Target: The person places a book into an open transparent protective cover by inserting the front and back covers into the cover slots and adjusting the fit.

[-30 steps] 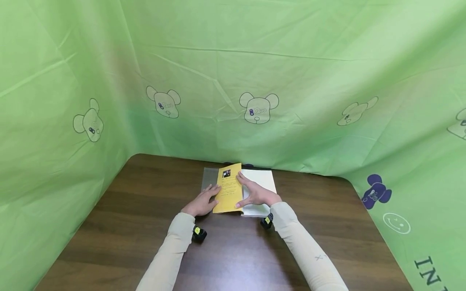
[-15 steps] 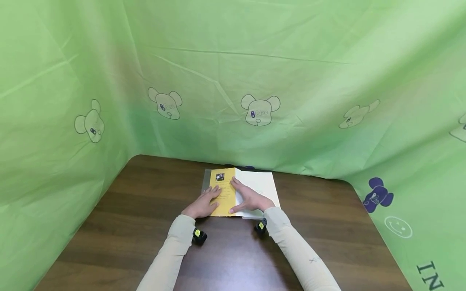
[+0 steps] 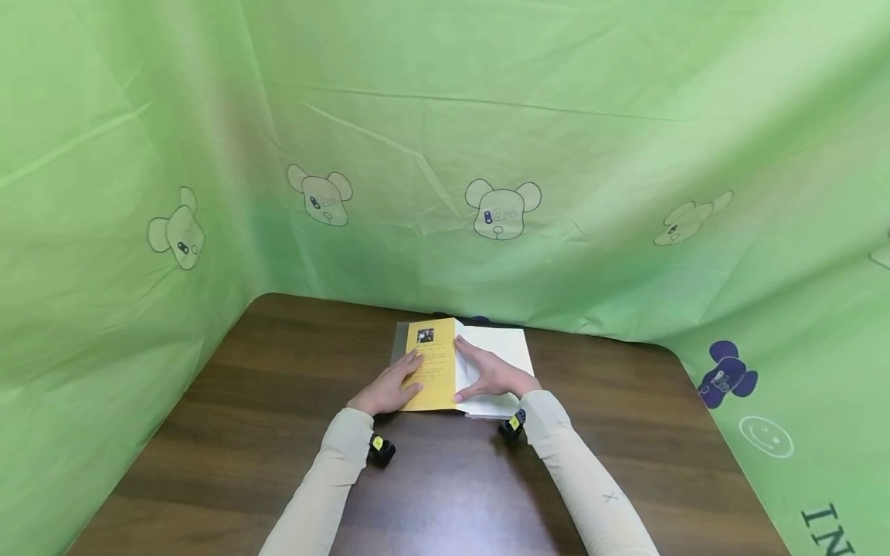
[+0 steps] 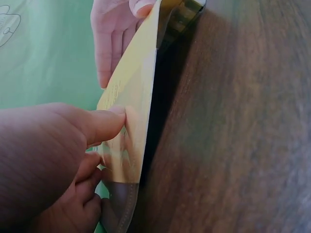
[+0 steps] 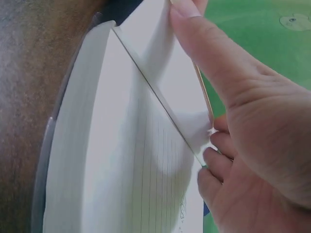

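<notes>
An open book lies near the table's far edge, with a yellow printed cover flap (image 3: 438, 390) on its left. White pages (image 3: 511, 349) spread to the right, and faint ruled lines show on a page (image 5: 146, 184) in the right wrist view. A strip of clear plastic cover (image 3: 400, 340) sticks out past the flap. My left hand (image 3: 389, 388) rests on the flap's left part, its thumb (image 4: 107, 124) extended. My right hand (image 3: 495, 376) spans the flap's right edge, thumb and fingers spread apart and touching it. The flap stands a little raised in the left wrist view.
The brown wooden table (image 3: 292, 432) extends around the book. A green curtain (image 3: 389, 255) with printed bear heads hangs directly behind the table and along both sides. A black camera with a yellow mark (image 3: 380, 448) is strapped to my left wrist.
The yellow flap has swung down leftward, covering more of the clear plastic, then come slightly back to the right. My right hand moved left, then back right; my left hand stays nearly still.
</notes>
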A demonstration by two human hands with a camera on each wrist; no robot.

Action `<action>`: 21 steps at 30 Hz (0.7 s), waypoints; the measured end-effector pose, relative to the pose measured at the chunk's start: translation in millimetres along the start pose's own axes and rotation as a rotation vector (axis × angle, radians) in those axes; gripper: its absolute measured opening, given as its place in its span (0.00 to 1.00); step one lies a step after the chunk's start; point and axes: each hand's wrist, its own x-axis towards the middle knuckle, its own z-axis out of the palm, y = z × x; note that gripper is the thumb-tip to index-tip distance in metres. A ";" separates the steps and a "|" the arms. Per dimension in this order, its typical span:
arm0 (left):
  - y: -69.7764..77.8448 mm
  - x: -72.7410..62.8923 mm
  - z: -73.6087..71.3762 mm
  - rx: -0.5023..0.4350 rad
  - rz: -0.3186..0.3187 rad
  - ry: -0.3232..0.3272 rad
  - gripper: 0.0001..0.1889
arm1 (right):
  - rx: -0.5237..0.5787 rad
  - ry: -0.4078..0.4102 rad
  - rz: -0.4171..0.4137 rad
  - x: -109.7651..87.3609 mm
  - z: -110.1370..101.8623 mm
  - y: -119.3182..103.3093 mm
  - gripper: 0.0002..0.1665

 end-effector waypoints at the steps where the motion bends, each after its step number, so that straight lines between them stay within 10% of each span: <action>1: -0.3 0.9 0.5 0.003 0.007 -0.001 0.31 | -0.002 0.002 0.001 -0.7 -0.7 1.2 0.73; 21: -0.7 -1.6 2.5 -0.022 0.053 0.018 0.31 | 0.025 0.014 0.012 2.2 3.4 0.8 0.75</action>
